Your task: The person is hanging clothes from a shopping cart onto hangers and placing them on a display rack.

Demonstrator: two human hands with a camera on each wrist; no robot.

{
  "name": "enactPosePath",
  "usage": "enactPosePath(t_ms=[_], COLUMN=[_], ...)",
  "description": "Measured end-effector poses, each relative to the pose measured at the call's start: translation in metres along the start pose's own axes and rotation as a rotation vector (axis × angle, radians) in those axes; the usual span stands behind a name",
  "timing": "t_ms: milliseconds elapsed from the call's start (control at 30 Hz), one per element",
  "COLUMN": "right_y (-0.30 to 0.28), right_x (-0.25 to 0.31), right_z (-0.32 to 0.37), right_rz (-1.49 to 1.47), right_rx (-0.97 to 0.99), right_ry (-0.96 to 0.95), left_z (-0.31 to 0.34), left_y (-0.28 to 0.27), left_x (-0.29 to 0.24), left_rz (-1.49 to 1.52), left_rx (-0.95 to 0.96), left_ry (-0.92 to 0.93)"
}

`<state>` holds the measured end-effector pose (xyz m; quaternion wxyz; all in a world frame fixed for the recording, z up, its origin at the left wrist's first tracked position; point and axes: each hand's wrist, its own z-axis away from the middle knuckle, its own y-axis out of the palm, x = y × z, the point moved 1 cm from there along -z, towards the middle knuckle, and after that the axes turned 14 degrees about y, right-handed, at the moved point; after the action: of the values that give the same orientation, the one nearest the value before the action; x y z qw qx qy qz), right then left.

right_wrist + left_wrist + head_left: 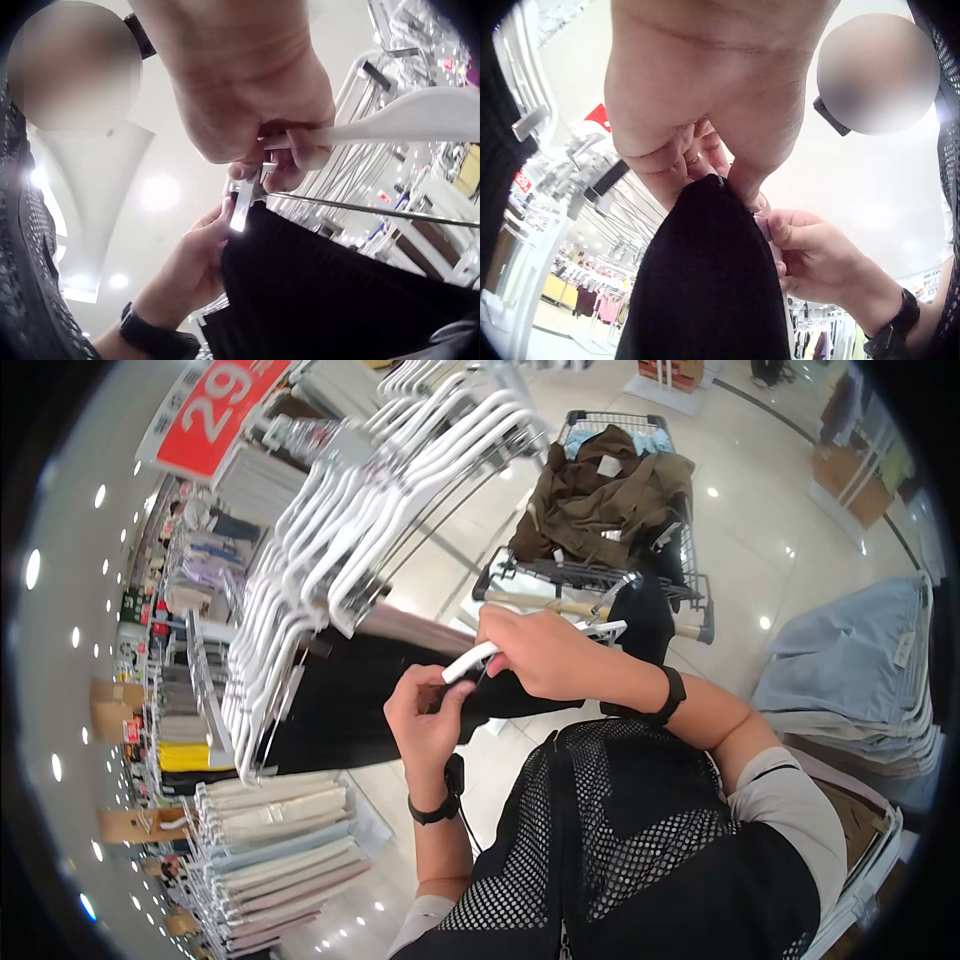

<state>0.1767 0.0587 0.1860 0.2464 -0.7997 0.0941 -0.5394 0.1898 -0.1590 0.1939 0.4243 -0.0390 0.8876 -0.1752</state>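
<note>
My left hand [425, 722] pinches black cloth [705, 277]; my right hand [548, 652] grips a white hanger [468, 660].
The hanger's clip [242, 202] touches the cloth, mid-frame in head view; beyond, a loaded cart [707, 610] stands upper right of centre.

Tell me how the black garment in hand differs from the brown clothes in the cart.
The black garment is pinched at its edge by the left hand; the brown clothes lie in the cart, untouched. The black garment looks smooth, the brown clothes crumpled. Both are dark fabric.
</note>
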Motion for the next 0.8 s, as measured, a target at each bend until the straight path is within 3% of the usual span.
enactPosePath(t_ms=[67,200,267,333,500,567,633,667,733,767,800], right_y=[0.019,0.079,0.102,0.125,0.141,0.166,0.203,0.225,0.271,0.288,0.302], right_x=[0.017,0.048,0.054,0.063,0.058,0.018,-0.004,-0.026,-0.071,-0.079,-0.079], right_z=[0.0,-0.007,-0.005,-0.009,0.006,0.024,0.038,0.05,0.063,0.058,0.048], right_rz=[-0.086,-0.124,-0.151,-0.189,-0.355,-0.532,-0.197,-0.191,0.044,0.054,-0.051], right_rx=[0.027,0.142,0.196,0.13,0.066,0.622,0.908,0.92,0.714,0.723,0.465], right_ry=[0.103,0.043,0.044,0.027,0.094,0.478,0.666,0.66,0.283,0.268,0.296], left_z=[0.019,0.048,0.076,0.102,0.136,0.146,0.157,0.163,0.177,0.182,0.188], left_y=[-0.022,-0.066,-0.08,-0.104,-0.147,-0.161,-0.179,-0.185,-0.201,-0.206,-0.212], left_x=[0.0,-0.007,0.003,0.013,0.008,-0.003,-0.01,-0.014,-0.022,-0.027,-0.031], left_rz=[0.035,0.294,-0.053,-0.115,-0.125,-0.122,-0.174,-0.223,-0.229,-0.161,-0.093], left_rx=[-0.062,-0.069,0.164,0.227,-0.096,-0.179,-0.224,-0.259,-0.31,-0.389,-0.466], left_ry=[-0.085,-0.144,-0.123,-0.439,-0.442,-0.428,-0.417,-0.405,-0.461,-0.399,-0.334])
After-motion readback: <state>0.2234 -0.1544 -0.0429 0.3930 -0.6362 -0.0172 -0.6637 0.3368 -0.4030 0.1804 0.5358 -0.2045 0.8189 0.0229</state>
